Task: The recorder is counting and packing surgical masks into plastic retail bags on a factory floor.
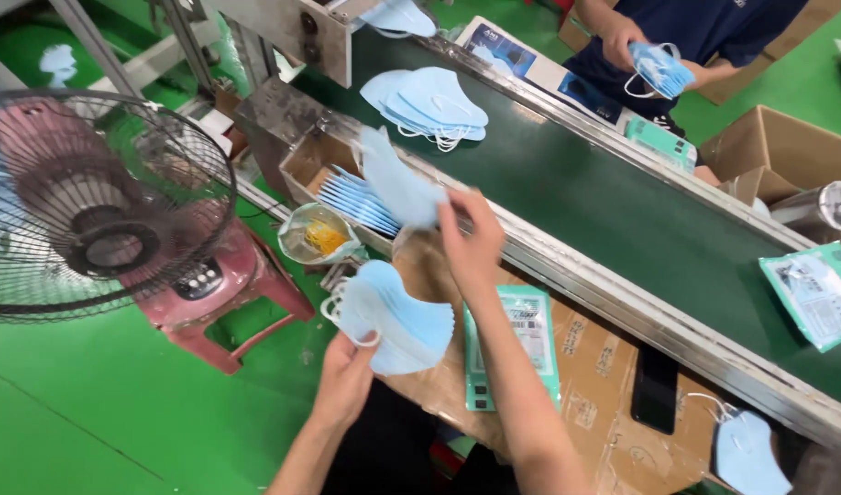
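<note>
Stacking step: right hand (471, 246) pinches one blue face mask (397, 188), left hand (347, 376) grips mask stack (397, 321) below; next needs edge-aligned drop.

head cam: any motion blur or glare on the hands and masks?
Head view: right hand and the single mask it lifts are motion-smeared; left hand and its mask stack sharper; fan blades blurred; mild glare on conveyor rail; lighting even, shadows soft.

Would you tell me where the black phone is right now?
In the head view, the black phone lies lower right on the cardboard, beside the conveyor belt.
</note>
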